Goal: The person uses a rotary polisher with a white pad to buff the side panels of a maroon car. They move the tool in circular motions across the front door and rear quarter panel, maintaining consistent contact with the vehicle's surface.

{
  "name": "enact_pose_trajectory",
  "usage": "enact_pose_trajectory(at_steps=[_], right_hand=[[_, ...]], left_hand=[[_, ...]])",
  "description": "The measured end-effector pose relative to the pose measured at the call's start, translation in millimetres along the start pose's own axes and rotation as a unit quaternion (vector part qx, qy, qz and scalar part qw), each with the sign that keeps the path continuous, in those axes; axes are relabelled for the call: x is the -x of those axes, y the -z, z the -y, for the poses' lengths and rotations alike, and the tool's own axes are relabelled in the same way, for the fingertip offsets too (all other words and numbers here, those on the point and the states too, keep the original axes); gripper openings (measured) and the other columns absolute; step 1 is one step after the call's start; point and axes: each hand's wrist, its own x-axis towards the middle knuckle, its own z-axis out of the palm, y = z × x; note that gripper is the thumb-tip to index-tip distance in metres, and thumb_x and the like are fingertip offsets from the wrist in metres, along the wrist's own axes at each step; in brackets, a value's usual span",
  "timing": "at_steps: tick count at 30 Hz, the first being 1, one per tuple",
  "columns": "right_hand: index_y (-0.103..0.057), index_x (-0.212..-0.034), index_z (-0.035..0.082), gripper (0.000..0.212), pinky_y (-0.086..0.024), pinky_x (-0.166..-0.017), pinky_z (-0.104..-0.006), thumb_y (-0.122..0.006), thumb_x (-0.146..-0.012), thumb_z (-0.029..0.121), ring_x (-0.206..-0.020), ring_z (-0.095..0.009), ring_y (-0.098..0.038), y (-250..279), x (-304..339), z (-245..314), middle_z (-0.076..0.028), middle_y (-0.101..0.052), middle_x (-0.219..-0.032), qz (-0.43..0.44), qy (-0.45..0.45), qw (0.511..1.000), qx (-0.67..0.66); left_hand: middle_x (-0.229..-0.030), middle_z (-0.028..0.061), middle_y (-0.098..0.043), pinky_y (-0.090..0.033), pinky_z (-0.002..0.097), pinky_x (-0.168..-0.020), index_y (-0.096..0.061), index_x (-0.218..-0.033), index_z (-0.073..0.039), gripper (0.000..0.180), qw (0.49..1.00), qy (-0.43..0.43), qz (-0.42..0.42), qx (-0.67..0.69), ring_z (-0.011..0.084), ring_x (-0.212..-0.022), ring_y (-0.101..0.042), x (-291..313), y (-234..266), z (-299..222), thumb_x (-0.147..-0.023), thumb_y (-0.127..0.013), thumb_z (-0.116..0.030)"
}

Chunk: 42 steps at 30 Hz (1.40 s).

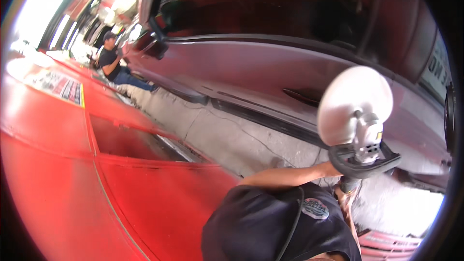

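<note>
A polisher [368,141] with a big round white pad [355,101] is held up before the side of a dark, glossy car [251,67]. The pad overlaps the car door near its dark handle [300,96]; whether it touches the paint I cannot tell. My left hand [331,168] is closed at the polisher's black loop handle [360,168], its fingers mostly hidden behind the loop. Lower down, my right hand [345,198] is wrapped round the polisher's body. A dark cord [294,222] runs across my black shirt.
At my left stands a red panelled surface [159,198] with a recessed opening and a printed sheet [60,87] on it. A strip of concrete floor [232,130] lies between it and the car. Farther off, a person [112,63] in a dark cap sits low beside the car.
</note>
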Motion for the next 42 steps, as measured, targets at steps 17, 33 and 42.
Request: enact_pose_trajectory(at_steps=[17,33,42], right_hand=[[-0.067,-0.108,-0.007,0.048,-0.055,-0.077,-0.046,-0.077,-0.073,0.025,-0.081,-0.046,-0.071,-170.7,-61.6,235.3,-0.028,-0.07,-0.081,0.19,0.247,0.94,0.142],[-0.063,-0.105,-0.005,0.034,-0.054,-0.068,-0.0392,-0.075,-0.078,0.013,-0.067,-0.022,-0.067,-59.6,-34.2,166.1,-0.017,-0.07,-0.078,0.097,0.167,0.978,0.075],[-0.067,-0.101,0.001,0.037,-0.056,-0.077,-0.0512,-0.077,-0.074,0.024,-0.084,-0.047,-0.072,-243.1,-69.4,217.2,-0.026,-0.071,-0.081,0.144,0.241,0.941,0.19]], left_hand=[[-0.122,0.0125,-0.06,-0.06,0.0479,-0.096,-0.049,-0.137,-0.001,0.071,0.893,-0.237,-0.3,0.239,0.0306,-0.113,-0.066,151.8,212.5,-156.6,-0.081,-0.08,-0.033],[-0.12,0.013,-0.066,-0.059,0.045,-0.095,-0.054,-0.139,-0.002,0.077,0.934,-0.128,-0.197,0.268,0.028,-0.111,-0.069,65.2,100.7,-121.6,-0.075,-0.086,-0.029],[-0.123,0.0125,-0.063,-0.056,0.0482,-0.101,-0.051,-0.139,-0.003,0.072,0.886,-0.202,-0.297,0.294,0.0322,-0.117,-0.067,192.7,250.6,-130.7,-0.08,-0.083,-0.027]])
